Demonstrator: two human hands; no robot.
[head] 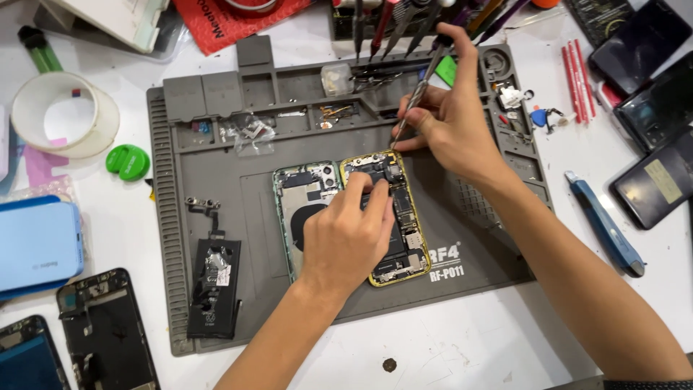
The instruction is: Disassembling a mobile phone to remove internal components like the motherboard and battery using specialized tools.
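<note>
Two opened phone bodies lie side by side on a grey repair mat [469,238]: a green-framed one [299,206] on the left and a yellow-framed one [408,238] on the right. My left hand [346,235] rests on the yellow-framed phone, fingers pressing down on its middle. A thin metal screwdriver [419,97] is pinched in my right hand [451,119], with its tip at the top right corner of the yellow-framed phone.
A black battery [214,289] with a flex cable lies on the mat's left part. Small parts sit in the mat's top compartments. Around the mat: a tape roll [65,114], a blue phone case [36,245], dismantled phones, red sticks [577,76], a blue-handled tool [606,231], dark phones at right.
</note>
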